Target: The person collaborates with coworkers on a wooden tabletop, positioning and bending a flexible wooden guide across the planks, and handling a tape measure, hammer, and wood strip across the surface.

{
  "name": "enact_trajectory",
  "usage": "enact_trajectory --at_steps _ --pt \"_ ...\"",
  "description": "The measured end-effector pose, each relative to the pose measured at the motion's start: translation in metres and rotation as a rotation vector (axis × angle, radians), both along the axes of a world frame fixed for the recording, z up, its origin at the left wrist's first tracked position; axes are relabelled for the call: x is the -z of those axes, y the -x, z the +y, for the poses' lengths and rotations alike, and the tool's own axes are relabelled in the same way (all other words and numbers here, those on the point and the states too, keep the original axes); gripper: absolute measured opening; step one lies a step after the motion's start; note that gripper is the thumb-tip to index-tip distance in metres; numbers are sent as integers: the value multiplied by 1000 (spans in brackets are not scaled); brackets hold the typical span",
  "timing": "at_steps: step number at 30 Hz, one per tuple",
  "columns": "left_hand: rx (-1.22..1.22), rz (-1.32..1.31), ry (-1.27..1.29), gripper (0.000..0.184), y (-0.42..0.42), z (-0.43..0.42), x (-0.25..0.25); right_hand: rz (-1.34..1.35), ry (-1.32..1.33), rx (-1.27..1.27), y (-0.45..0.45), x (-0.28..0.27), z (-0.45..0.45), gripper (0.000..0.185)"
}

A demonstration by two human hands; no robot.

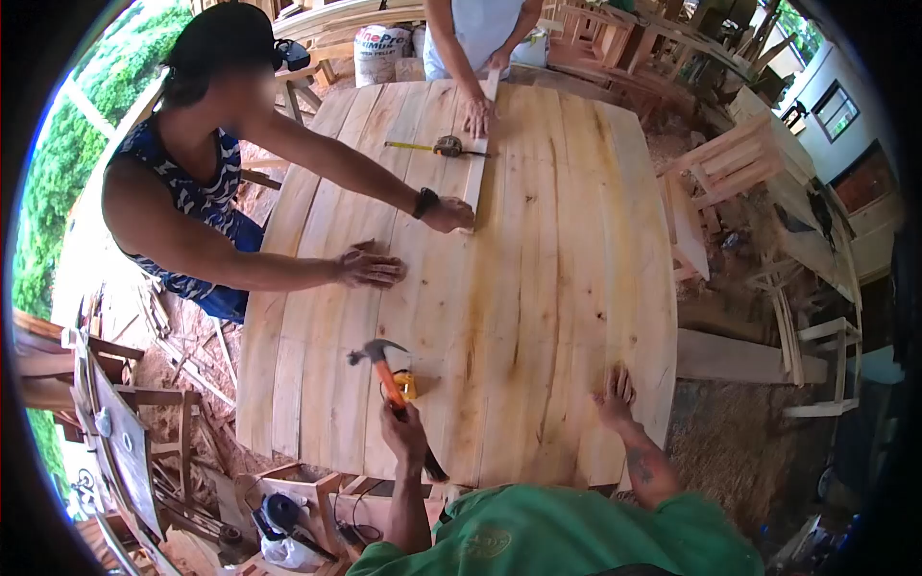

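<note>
The grip of the left hand is closed around the hammer. The hammer is over the near side of the big wood bench, a bit to the left. Its metal head points away from the green shirt, and its handle is orange with a dark end. A yellow tape measure is just beside the handle, partly hidden behind it. The right hand holds nothing. It lies on the bench near the right edge, with its fingers spread a little.

On the left, a person in a patterned top leans over the bench. One hand is flat on the boards, and the other is at the near end of a long, pale strip of wood. Across the bench, another person has both hands at the far end of the strip. A second tape measure lies by the strip, with some yellow tape pulled out.
</note>
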State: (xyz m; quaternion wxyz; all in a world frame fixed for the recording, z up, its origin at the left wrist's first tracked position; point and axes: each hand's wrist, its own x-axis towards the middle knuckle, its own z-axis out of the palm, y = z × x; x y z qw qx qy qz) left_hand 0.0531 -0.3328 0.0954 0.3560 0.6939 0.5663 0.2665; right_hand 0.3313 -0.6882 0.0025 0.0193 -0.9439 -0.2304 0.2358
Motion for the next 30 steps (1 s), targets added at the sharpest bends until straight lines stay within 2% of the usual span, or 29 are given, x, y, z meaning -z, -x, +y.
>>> enact_trajectory --at_steps 3,5,8,11,15,21,26,30 --pt "-163 -86 19 22 12 55 8 7 -17 31 -1 -4 1 83" --pt "-224 77 -133 23 28 94 40 -21 -43 10 -1 -3 0 83" --pt "-283 183 -118 26 39 133 48 8 -47 66 0 -6 3 83" --pt "-297 262 -70 32 54 163 88 23 -31 76 0 -10 6 84" --pt "-284 279 -123 37 41 151 78 -7 -53 78 3 -7 3 82" --pt "-369 396 -152 43 32 144 86 48 -14 109 -1 -4 5 83" --pt "-387 466 -195 46 34 147 98 -35 -60 34 1 5 -3 82" --pt "-401 499 -224 48 24 140 89 15 -58 57 -1 -1 0 83"
